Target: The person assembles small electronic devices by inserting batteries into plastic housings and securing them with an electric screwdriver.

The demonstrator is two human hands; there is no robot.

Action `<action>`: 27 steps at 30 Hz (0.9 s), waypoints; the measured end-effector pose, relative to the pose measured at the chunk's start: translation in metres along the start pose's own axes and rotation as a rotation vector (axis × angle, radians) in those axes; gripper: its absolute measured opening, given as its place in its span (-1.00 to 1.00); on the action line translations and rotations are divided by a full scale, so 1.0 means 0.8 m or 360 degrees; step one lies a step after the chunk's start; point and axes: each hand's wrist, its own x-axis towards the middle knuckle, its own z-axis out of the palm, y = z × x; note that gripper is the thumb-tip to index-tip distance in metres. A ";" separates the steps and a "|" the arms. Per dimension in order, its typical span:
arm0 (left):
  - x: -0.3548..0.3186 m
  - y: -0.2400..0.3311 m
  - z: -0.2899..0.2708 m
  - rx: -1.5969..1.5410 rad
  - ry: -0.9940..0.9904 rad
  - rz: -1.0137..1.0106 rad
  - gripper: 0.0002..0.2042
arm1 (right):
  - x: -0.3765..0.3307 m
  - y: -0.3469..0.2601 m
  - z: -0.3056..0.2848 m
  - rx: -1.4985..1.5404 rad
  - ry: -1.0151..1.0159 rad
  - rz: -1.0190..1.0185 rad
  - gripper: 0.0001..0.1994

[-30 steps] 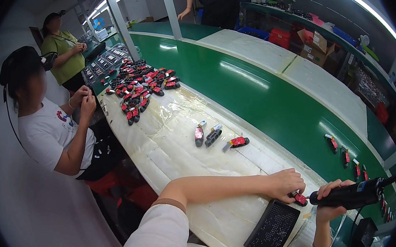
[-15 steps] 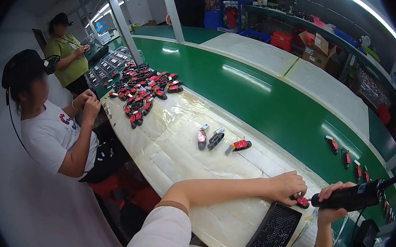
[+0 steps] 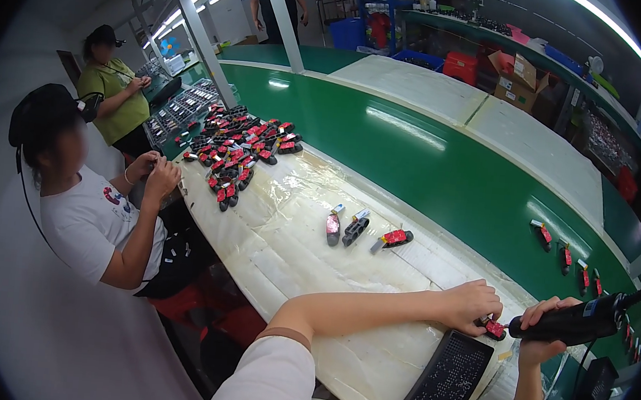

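Observation:
My left hand [image 3: 470,303] pins a small black device with a red face [image 3: 495,330] against the white-covered table, its fingers closed around the near end. In my right hand [image 3: 540,333] lies a black, cylindrical electric screwdriver [image 3: 575,323], with a cable at its rear end. The screwdriver's tip points left at the device; whether they touch is too small to tell. Just below my left hand is a black screw tray [image 3: 448,375] dotted with small light specks, probably screws. Three similar devices [image 3: 396,239] lie farther off, left of my hands.
A heap of black-and-red devices [image 3: 237,147] covers the table's far left part. Several more devices [image 3: 565,258] lie along the green surface [image 3: 328,113] at right. A black box [image 3: 596,382] stands at lower right. A seated co-worker [image 3: 99,203] is at the left edge.
The whole view has shifted slightly. Both hands keep their hold on the device and the screwdriver. A person in dark clothes at the back has moved a little.

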 end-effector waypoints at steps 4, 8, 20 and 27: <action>0.000 -0.001 0.000 0.0009 -0.0028 -0.0009 -0.68 | 0.000 -0.001 0.002 -0.0012 0.0015 -0.0003 -0.20; -0.001 0.002 -0.003 0.0029 -0.0054 -0.0037 -0.72 | 0.000 -0.002 0.002 -0.0036 0.0016 -0.0006 -0.21; 0.001 -0.001 0.001 0.0021 -0.0053 -0.0040 -0.72 | 0.001 -0.002 0.003 -0.0067 0.0058 -0.0028 -0.19; 0.002 -0.004 0.005 -0.0022 -0.0027 -0.0075 -0.71 | 0.001 -0.001 -0.001 -0.0084 0.0090 -0.0067 -0.18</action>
